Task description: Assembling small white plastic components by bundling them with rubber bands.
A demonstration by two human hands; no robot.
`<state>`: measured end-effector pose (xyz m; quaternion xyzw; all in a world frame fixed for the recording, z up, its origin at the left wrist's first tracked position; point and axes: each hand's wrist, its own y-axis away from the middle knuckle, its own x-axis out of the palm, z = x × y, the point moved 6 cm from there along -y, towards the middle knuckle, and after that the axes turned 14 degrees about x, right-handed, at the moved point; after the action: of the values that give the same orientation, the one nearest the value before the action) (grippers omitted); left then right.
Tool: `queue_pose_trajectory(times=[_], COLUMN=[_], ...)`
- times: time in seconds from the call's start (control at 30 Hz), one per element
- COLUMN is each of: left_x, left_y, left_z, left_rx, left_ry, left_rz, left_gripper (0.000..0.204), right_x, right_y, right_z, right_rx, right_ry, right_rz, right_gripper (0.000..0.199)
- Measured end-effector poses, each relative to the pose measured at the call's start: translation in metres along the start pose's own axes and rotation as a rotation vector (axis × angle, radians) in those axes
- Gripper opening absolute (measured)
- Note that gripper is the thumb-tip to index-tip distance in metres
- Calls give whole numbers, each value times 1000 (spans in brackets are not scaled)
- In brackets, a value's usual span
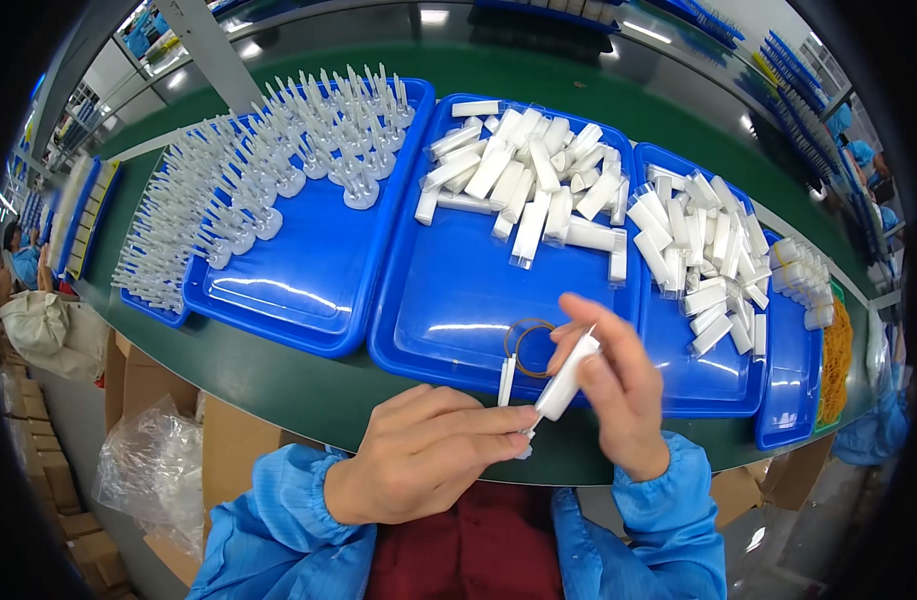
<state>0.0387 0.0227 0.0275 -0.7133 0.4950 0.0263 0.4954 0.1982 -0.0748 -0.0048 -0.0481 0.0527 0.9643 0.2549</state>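
Note:
My left hand [428, 440] is closed around the lower end of a slim white block [568, 378], just above the table's near edge. At the upper end, my right hand [623, 395] has its thumb and fingers closed on the same block, which tilts up to the right. A brown rubber band [508, 347] loops beside the right fingertips; whether they grip it is hard to see. Above my left fingers sticks up a narrow white strip [506, 381]. Part of what the left fingers hold is hidden.
Blue trays stand side by side on the green table [298, 403]. The left tray [288, 342] holds translucent pronged parts; the middle tray [448, 370] and right tray [708, 400] hold white blocks in clear sleeves. Rubber bands [835, 360] lie far right. Cardboard boxes [238, 425] stand below.

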Motion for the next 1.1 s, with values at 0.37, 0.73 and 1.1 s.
queue_pose_trajectory(times=[0.37, 0.73, 1.1], left_x=[11, 2, 28], left_y=[19, 18, -15], left_z=[13, 18, -20], left_rx=[4, -36, 174], left_ry=[122, -168, -130], left_rz=[-243, -199, 119], left_gripper=[42, 45, 28], right_x=[3, -129, -43], right_y=[30, 45, 5], right_z=[32, 7, -10], right_rx=[-404, -206, 224], right_ry=[321, 1472, -388], right_rz=[-95, -475, -328], right_gripper=[43, 32, 38])
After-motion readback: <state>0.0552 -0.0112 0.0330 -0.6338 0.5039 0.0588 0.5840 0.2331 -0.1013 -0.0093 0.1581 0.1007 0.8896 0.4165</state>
